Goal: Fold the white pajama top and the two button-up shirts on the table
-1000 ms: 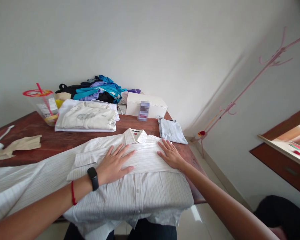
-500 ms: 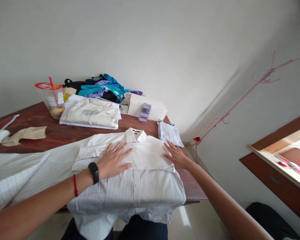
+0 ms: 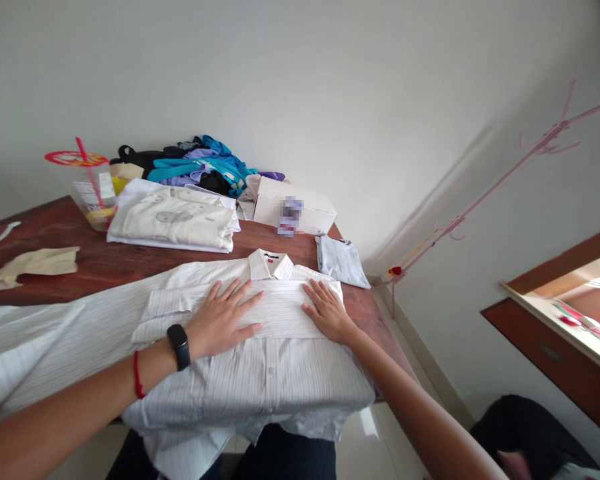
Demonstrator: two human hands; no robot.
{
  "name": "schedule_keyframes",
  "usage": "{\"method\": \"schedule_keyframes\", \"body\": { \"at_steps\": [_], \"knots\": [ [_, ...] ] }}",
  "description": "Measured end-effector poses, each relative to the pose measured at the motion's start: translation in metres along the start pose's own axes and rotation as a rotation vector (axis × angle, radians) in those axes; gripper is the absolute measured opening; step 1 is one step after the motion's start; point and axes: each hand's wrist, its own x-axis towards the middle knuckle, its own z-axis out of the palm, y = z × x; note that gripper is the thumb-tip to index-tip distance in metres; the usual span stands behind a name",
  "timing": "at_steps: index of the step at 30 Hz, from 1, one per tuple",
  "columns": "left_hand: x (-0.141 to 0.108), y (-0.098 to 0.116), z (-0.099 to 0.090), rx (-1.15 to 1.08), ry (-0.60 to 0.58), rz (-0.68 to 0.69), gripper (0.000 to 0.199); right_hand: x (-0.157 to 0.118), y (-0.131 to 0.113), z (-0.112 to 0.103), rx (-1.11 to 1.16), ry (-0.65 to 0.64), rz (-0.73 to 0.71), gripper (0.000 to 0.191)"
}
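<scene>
A white striped button-up shirt (image 3: pixel 300 373) lies front up on the table, its collar pointing away from me and its lower part hanging over the near edge. One sleeve is folded across the chest; the other stretches out to the left. My left hand (image 3: pixel 221 319) rests on the folded sleeve with fingers spread, a black band on its wrist. On the sleeve's right part lies my right hand (image 3: pixel 327 312), flat, fingers stretched toward the collar. Neither hand grips anything.
Behind the shirt are a folded cream garment (image 3: pixel 180 220), a white box (image 3: pixel 265 203), a folded grey garment (image 3: pixel 343 260) and a clothes pile (image 3: pixel 205 163). A plastic cup (image 3: pixel 93 193) with a straw stands back left on the wooden table (image 3: pixel 45 223). A pink coat rack (image 3: pixel 505 167) leans across the right.
My right hand has slid left from the shirt's right edge onto the folded sleeve, nearer my left hand. The left hand stays on the cloth, and the view has shifted slightly.
</scene>
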Motion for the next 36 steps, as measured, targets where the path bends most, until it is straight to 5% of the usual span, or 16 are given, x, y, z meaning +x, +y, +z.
{"method": "schedule_keyframes", "body": {
  "at_steps": [9, 19, 23, 29, 33, 36],
  "knots": [
    [0.002, -0.001, 0.003, 0.021, 0.013, -0.001, 0.067, 0.006, 0.039, 0.000, -0.042, 0.060, 0.141, 0.064],
    [0.000, -0.004, 0.002, 0.041, 0.026, -0.003, 0.053, 0.005, 0.038, -0.002, -0.055, 0.032, 0.184, 0.064],
    [0.001, -0.005, -0.002, 0.068, -0.014, 0.000, 0.062, 0.002, 0.053, -0.002, -0.049, 0.030, 0.220, 0.063],
    [0.001, -0.006, -0.004, 0.067, -0.046, -0.003, 0.063, -0.009, 0.080, -0.005, 0.057, 0.182, 0.283, 0.061],
    [0.001, -0.008, -0.002, 0.033, -0.024, -0.006, 0.058, -0.020, 0.068, -0.013, 0.227, 0.354, 0.201, 0.060],
    [0.001, -0.009, 0.000, 0.007, 0.000, 0.001, 0.072, -0.034, 0.045, -0.016, 0.260, 0.301, 0.103, 0.059]
  ]
}}
